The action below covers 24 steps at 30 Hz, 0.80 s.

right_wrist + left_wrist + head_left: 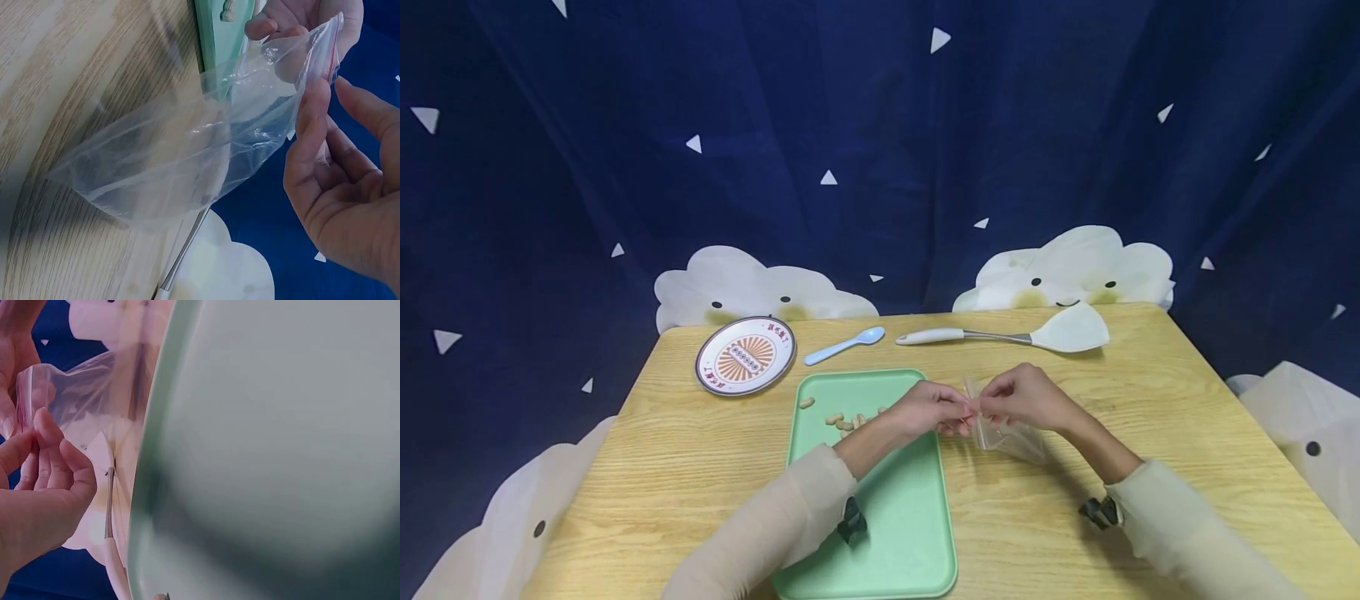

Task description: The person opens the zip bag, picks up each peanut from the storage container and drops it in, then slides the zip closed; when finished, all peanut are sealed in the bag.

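Observation:
A clear zip-lock bag point(187, 150) with a red line along its mouth hangs between my hands, just past the green tray's right edge. Its body droops to the right over the table and looks empty. My left hand point(934, 408) pinches the mouth between thumb and forefinger, the other fingers loosely curled. From the opposite side, my right hand point(1026, 397) grips the same zip edge, its index fingertip at the red strip in the right wrist view. Several peanuts point(844, 424) in their shells lie on the tray point(887, 533), partly hidden behind my left hand and forearm.
Along the back of the wooden table point(1030, 533) lie a round printed plate point(746, 356), a light blue spoon point(844, 345) and a white spatula point(1070, 330) with a metal shaft. A dark blue curtain point(880, 108) with white cloud shapes hangs behind.

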Available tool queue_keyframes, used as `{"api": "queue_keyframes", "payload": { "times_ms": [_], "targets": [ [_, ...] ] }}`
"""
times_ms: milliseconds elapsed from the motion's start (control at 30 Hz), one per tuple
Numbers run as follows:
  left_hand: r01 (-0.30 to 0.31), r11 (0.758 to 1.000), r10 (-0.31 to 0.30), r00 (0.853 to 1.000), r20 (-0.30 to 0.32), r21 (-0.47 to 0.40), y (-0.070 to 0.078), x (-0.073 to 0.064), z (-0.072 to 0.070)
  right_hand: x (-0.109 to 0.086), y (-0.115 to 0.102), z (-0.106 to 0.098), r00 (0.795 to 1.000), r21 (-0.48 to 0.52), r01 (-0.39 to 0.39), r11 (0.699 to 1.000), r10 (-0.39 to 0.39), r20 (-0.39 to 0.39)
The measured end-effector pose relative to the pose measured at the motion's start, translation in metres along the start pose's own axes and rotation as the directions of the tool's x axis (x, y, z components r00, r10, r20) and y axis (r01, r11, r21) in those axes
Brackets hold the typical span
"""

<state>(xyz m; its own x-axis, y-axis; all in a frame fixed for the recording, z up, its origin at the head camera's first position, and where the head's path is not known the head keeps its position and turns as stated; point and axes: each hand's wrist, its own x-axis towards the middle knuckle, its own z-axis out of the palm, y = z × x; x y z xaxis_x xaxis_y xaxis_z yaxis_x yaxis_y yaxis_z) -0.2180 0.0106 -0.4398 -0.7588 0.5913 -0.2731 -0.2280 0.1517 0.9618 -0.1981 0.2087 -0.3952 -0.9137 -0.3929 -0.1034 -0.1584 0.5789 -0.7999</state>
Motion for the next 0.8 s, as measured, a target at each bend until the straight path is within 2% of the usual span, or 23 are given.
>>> {"api": "queue_keyframes", "payload": {
  "times_ms": [233,433,633,800],
  "targets": [
    [-0.016,1.000,0.016,1.000,0.018,0.002,0.000,0.001,0.000,0.001,0.000,-0.001,0.998,0.018,-0.032,0.999,0.031,0.049],
    [-0.012,1.000,0.012,1.000,0.009,-0.004,-0.001,0.001,0.002,-0.001,-0.003,-0.002,0.995,0.045,-0.050,0.998,0.046,0.088],
    [-0.019,1.000,0.019,1.000,0.011,-0.017,-0.005,0.003,0.005,0.001,-0.009,0.002,0.988,0.030,-0.147,0.989,0.146,0.054],
    [-0.007,0.998,0.007,1.000,0.000,-0.060,-0.007,0.005,0.007,0.002,-0.012,0.006,0.988,-0.002,-0.156,0.988,0.156,0.002]
  ]
}}
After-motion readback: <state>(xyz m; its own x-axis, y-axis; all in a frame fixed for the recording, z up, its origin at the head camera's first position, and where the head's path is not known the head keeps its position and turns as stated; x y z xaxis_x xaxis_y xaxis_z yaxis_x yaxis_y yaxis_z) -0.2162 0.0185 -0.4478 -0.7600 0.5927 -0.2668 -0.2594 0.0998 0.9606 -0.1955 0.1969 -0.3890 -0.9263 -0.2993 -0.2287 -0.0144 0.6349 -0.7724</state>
